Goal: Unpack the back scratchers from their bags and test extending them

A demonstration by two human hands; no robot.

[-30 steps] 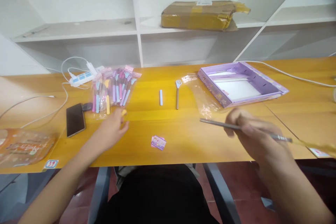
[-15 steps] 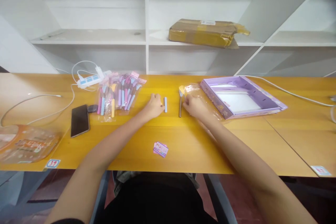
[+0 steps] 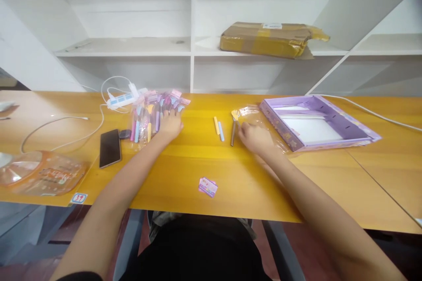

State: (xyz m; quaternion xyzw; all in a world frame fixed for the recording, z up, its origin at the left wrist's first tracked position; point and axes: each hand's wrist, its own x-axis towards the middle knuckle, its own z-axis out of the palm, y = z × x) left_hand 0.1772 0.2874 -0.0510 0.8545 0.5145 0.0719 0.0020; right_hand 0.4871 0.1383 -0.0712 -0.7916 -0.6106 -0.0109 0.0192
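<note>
Near the front edge of the surface, small printed cards overlap, apart from both hands. Farther in, the blue tube, which lay alone a second ago, now has the yellow tube beside it, so these two loose pieces form a small group. Just right of them, the yellow hand-shaped head has come to lie at the top of the dark rod. The right hand stays beside it, its fingers curled together; whether they pinch a rod cannot be told. The left hand has moved from the tubes to the bagged utensils. Its fingers bend down over the bags, but whether they grip one is unclear. Beyond the right hand sits the purple tray; farther back, a taped parcel rests on the shelf.
</note>
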